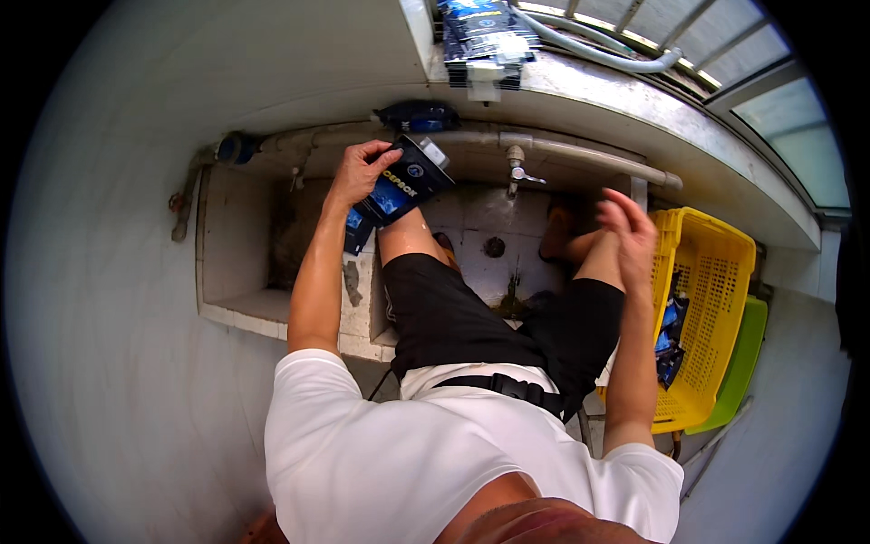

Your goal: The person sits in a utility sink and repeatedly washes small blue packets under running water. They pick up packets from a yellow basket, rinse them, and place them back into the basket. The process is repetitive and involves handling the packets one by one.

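My left hand (360, 170) is closed on the edge of a flat black and blue pouch (405, 184) with a clear piece at its upper corner. The pouch is tilted above my left knee. Just beneath it, a second pouch (356, 234) of the same look shows in part on the tiled divider (362, 304). My right hand (630, 238) is raised over my right knee, beside the yellow basket, slightly blurred. Its fingers are apart and I see nothing in them. Between the two hands, water runs from a tap (516, 170) into the tiled basin (467, 258).
Several similar pouches (671, 335) lie in the yellow basket (702, 363), beside a green container (745, 363). Another dark pouch (417, 115) rests behind the wall pipe (589, 154). More are stacked (489, 32) on the window sill (598, 91) near a grey hose (625, 62).
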`<state>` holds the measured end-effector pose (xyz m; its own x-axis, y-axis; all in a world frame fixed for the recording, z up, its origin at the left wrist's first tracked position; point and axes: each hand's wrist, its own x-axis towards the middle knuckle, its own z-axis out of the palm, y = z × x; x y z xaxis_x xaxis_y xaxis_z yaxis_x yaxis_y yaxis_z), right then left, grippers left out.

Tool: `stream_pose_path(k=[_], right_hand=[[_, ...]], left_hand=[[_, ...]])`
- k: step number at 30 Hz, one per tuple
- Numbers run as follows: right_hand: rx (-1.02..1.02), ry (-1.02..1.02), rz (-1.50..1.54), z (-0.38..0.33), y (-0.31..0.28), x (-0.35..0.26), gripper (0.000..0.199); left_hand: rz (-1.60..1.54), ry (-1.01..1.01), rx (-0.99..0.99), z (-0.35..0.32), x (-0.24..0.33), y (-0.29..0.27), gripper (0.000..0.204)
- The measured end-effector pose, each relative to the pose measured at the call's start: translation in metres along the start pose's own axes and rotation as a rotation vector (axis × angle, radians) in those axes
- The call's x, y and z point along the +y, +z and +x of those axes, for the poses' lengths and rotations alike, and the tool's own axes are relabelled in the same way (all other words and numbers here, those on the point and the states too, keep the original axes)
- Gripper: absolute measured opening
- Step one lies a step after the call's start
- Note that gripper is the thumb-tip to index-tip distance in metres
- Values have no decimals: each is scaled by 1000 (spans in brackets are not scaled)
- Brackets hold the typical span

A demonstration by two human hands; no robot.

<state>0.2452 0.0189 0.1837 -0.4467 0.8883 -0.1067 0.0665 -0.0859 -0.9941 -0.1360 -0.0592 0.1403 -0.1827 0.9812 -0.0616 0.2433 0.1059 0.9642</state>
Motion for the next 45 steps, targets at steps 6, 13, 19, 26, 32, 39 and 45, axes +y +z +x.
stream_pose_path(k=[6, 13, 19, 26, 32, 39, 45], right_hand=[[-274, 278, 197, 34, 63, 27, 24], [-145, 395, 141, 15, 53, 51, 17], [-207, 244, -127, 12, 58, 74, 19], [-100, 530, 323, 8, 56, 98, 18], [-261, 370, -18, 10, 52, 116, 21], [37, 428, -76, 8, 59, 140, 15], [-58, 682, -193, 35, 63, 180, 12]], left_hand=[[-117, -5, -252, 16, 18, 59, 20], [-24, 111, 100, -4, -8, 115, 22], [-514, -243, -156, -39, -18, 160, 23], [-544, -314, -308, -33, -46, 157, 23], [-413, -205, -366, -33, -55, 164, 24], [-225, -239, -392, -21, -72, 176, 22], [-323, -596, -347, -9, -122, 183, 19]])
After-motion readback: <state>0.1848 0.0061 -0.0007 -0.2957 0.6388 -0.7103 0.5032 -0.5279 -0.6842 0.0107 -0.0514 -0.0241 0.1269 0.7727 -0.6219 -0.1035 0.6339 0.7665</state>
